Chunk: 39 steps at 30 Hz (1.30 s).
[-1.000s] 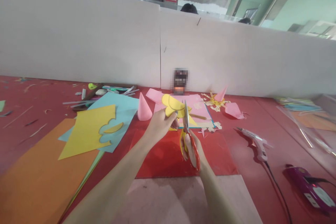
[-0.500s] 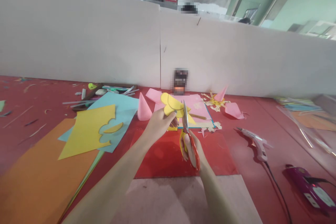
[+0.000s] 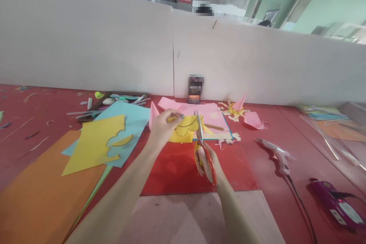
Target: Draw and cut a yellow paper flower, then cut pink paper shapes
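We have our left hand (image 3: pixel 163 126) clamped with thumb and fingers on the far left end of the yellow scalloped paper (image 3: pixel 187 121), and our right hand (image 3: pixel 211 159) closed around the handles of the scissors (image 3: pixel 200 133). The paper is held up over the near edge of the pink paper (image 3: pixel 207 109), its right end at the blades, which look slightly apart; whether they bite into it, we cannot tell.

The paper seems supported at one end only, so we judge that it could sag or twist under the blades and pull a cut off its drawn curve. Closing the blades too far could nick a lobe. The pencil (image 3: pixel 215 127) lies just beside the blades and could get knocked.

Our left wrist is near the pink cone (image 3: pixel 153 115), so a sideways swing might topple it. On the tabletop (image 3: pixel 265 198), a reach rightward could catch the cord (image 3: pixel 303 207) of the glue gun (image 3: pixel 278 152).
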Tool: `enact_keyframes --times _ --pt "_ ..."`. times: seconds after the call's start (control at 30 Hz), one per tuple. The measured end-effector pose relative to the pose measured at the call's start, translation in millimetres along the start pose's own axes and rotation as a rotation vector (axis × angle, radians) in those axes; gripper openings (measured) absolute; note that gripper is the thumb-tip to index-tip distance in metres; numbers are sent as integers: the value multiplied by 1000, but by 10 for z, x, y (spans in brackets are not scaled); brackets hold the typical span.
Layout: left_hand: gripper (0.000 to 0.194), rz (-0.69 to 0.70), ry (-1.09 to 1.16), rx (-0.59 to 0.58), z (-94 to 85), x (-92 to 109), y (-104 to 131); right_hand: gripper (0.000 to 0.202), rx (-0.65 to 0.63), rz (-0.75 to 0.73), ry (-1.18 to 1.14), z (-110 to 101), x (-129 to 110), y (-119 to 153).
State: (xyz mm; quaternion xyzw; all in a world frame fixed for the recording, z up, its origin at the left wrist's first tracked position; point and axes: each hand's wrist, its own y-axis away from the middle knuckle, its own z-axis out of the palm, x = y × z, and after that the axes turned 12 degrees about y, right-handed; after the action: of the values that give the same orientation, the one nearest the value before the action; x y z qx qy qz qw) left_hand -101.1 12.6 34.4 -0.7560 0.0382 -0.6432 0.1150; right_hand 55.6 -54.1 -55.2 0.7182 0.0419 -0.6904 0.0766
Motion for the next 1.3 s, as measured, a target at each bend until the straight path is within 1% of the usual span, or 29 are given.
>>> enact_keyframes --times 0.07,0.17,0.3,0.33,0.4,0.53,0.6,0.73,0.87,0.97,1.07,1.17,1.3 --pt "16 -49 18 -60 25 -37 2 38 10 -1 -19 -5 -2 -9" --pt "19 -109 33 -182 65 -97 20 38 28 0 -49 -12 -16 -15" --pt "20 -249 153 -369 135 -163 73 38 30 -12 -81 -11 -10 -33" --pt "19 -266 182 -407 152 -172 87 38 30 -15 -81 -9 0 -40" --pt "16 -268 205 -460 178 -174 110 38 25 -19 -80 -7 26 -54" --pt "16 -228 191 -513 185 -126 125 38 -2 -10 -77 -8 51 -62" --pt "21 -188 184 -511 180 -99 124 39 -8 -15 -62 -10 35 -53" --pt "30 -124 129 -459 190 -94 128 39 -31 -35 -22 -10 -13 -29" --pt "19 -122 142 -366 208 -116 139 37 -38 -3 -47 2 0 -32" --pt "18 -91 140 -312 202 -94 144 36 -33 1 -51 10 27 -37" --pt "19 -49 72 -280 184 -56 147 35 -44 -27 -33 11 36 -30" --pt "21 -70 52 -278 179 -40 146 35 -57 -38 -32 9 38 -20" --pt "23 -176 165 -295 193 -48 131 35 -74 -52 -34 3 33 -16"
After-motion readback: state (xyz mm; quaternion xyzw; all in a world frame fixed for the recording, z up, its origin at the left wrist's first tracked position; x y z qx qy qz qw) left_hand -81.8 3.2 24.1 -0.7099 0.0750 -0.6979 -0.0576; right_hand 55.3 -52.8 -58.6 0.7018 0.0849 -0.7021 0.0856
